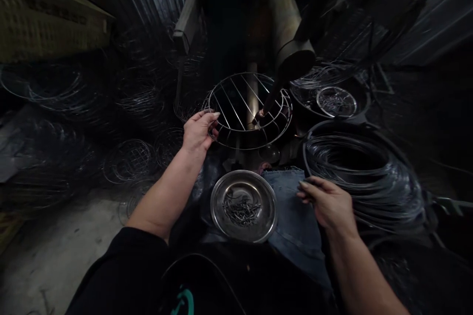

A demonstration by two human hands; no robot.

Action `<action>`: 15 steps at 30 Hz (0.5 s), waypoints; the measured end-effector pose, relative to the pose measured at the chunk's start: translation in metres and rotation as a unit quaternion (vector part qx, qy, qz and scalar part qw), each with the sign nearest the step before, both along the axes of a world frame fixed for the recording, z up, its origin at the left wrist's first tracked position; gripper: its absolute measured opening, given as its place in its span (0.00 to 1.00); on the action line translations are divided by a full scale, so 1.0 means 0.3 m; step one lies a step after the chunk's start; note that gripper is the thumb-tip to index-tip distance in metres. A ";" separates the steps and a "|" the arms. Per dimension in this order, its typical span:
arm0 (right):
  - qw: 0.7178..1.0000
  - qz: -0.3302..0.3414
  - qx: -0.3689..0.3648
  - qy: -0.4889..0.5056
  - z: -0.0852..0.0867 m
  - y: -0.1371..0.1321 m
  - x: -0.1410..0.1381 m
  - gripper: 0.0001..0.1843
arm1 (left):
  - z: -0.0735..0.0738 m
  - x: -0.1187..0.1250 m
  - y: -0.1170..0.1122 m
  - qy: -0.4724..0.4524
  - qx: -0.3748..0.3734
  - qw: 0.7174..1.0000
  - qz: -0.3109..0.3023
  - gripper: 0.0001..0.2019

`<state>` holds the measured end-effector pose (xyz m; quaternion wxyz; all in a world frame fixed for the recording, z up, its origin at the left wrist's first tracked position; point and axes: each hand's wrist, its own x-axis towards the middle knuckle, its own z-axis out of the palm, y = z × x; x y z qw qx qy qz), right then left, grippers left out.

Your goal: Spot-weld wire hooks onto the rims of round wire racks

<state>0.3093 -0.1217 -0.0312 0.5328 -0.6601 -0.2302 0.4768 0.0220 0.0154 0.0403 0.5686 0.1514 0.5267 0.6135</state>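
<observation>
My left hand grips the rim of a round chrome wire rack, which stands tilted with parallel bars across its ring. A pointed electrode tip on a dark metal welding arm reaches down to the rack's right side. My right hand hangs above my denim-covered lap, next to a large coil of steel wire. Its fingers are curled together, and the dim light hides whether they pinch anything. A round steel dish of short wire pieces sits between my hands.
A dark bowl holding a wire ring stands behind the coil. Many stacked wire rings and racks fill the left side, above a concrete floor. A cardboard box sits at upper left, and corrugated metal walls stand behind.
</observation>
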 end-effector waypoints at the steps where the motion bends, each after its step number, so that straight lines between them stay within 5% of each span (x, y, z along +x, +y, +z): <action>1: 1.000 0.001 -0.001 -0.020 -0.012 -0.006 0.000 0.25 | -0.002 0.006 -0.002 0.002 0.002 1.000 0.003 0.17; 5: 0.997 0.034 0.044 -0.058 -0.015 0.011 -0.024 0.22 | -0.001 0.026 -0.007 0.000 0.014 1.000 0.003 0.17; 10: 0.957 0.171 0.164 -0.167 0.131 0.147 -0.171 0.13 | 0.001 0.050 -0.018 -0.001 0.042 0.999 0.007 0.17; 15: 0.908 0.159 0.208 -0.327 0.191 0.267 -0.335 0.11 | 0.001 0.055 -0.025 0.003 0.053 0.998 0.023 0.18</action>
